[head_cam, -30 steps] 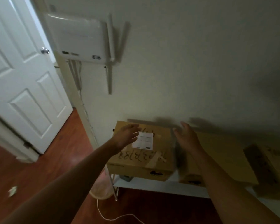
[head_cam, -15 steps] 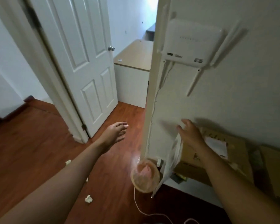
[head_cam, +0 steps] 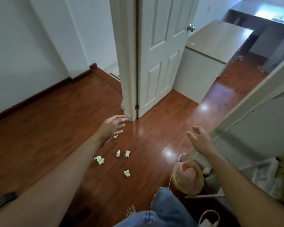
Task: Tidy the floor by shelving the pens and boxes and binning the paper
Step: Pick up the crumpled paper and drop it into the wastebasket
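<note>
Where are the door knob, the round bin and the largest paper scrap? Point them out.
door knob (head_cam: 191, 28), head view, on its round metal face.
round bin (head_cam: 198, 178), head view, on its tan rim.
largest paper scrap (head_cam: 99, 159), head view, on its crumpled middle.

We see our left hand (head_cam: 111, 127) and right hand (head_cam: 201, 140) stretched out, fingers spread and empty, above the wooden floor (head_cam: 47, 128). Crumpled paper scraps (head_cam: 127, 173) lie scattered below, and a round basket (head_cam: 188, 177) stands by the wall near an open white door (head_cam: 161, 54).
</note>
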Tool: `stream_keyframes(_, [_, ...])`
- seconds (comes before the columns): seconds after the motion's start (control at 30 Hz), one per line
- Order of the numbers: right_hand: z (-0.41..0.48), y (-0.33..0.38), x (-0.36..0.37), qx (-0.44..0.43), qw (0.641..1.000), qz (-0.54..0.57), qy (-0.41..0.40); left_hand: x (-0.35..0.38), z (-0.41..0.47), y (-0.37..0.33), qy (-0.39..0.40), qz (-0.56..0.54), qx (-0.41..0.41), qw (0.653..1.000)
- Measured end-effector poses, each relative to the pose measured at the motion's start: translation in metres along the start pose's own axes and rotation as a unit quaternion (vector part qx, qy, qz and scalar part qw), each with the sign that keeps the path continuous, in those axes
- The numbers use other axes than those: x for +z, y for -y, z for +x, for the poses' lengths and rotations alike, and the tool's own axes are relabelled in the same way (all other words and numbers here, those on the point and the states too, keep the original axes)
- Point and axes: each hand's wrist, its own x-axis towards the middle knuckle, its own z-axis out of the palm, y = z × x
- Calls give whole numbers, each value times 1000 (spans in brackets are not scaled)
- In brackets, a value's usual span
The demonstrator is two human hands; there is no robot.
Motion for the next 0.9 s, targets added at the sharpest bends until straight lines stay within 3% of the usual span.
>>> stream_keyframes(0.5, [119,86,135,29,993,61,99,-112,94,-26,-63,51,-70,994])
stream_keyframes(0.63, [122,96,161,62,990,80,98,-128,131,-32,-37,68,-88,993])
stream_keyframes(0.9, [98,101,233,167,977,131,10,-190,217,-39,67,141,-83,984])
